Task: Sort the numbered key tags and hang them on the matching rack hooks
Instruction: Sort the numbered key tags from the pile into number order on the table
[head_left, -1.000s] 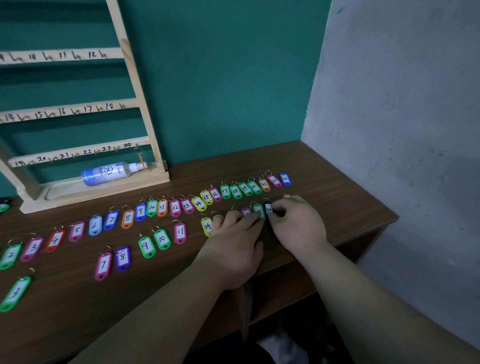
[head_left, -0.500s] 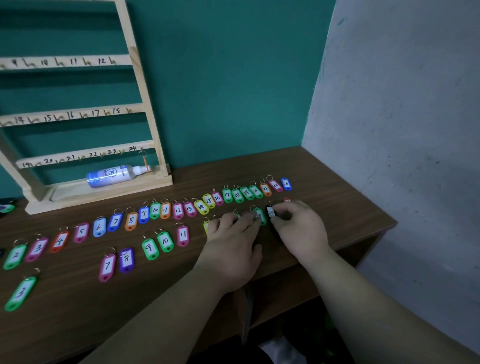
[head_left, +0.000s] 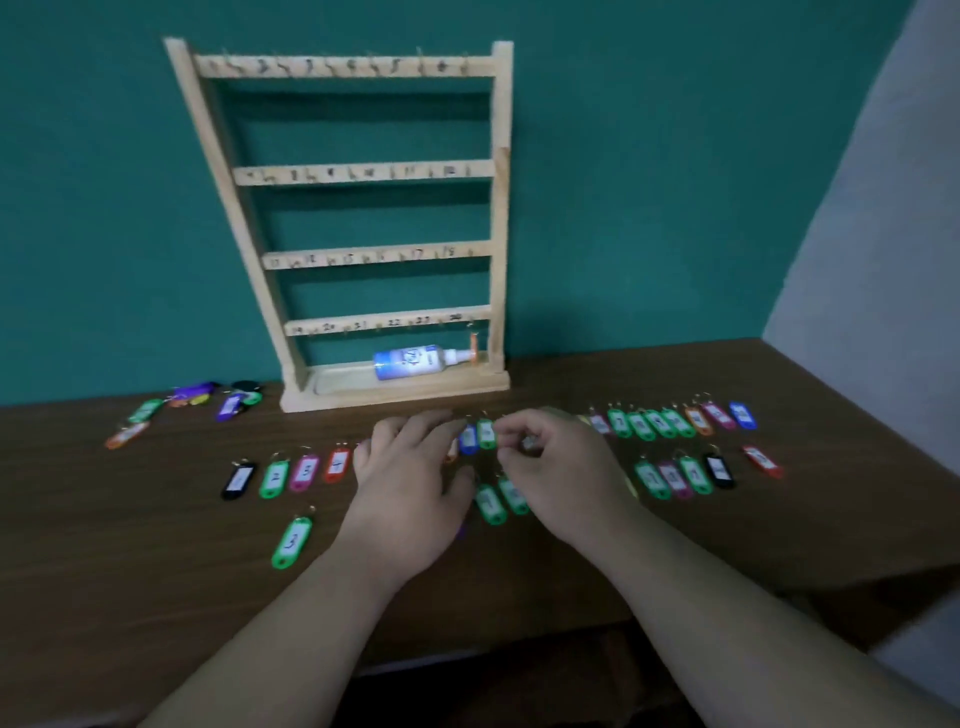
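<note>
Along the brown surface (head_left: 779, 519) the key tags (head_left: 670, 423) are laid out in rows in front of the wooden rack (head_left: 501, 234), so the sorting is judged to be well advanced. A long line runs from a black tag (head_left: 238, 480) at the left to a blue one (head_left: 742, 414) at the far right. A shorter second line is set nearer the edge, with a green tag marked 3 (head_left: 292, 542) lying alone. A small heap of tags (head_left: 208, 402) lies unsorted at the left rear, near the rack's foot. The hanging is judged barely begun: the four numbered rails are seen bare, save for one small orange thing (head_left: 473, 345) hung at the right end of the lowest rail, too blurred to be identified. A spray bottle (head_left: 415, 362) lies in the rack's base tray. Both hands are held close together over the middle of the long line. The left hand (head_left: 410, 478) is spread palm down, its fingers extended across several tags. The right hand (head_left: 550, 457) is curled, thumb and forefinger drawn together just beside a green tag (head_left: 487, 434); whether anything is pinched cannot be told.
</note>
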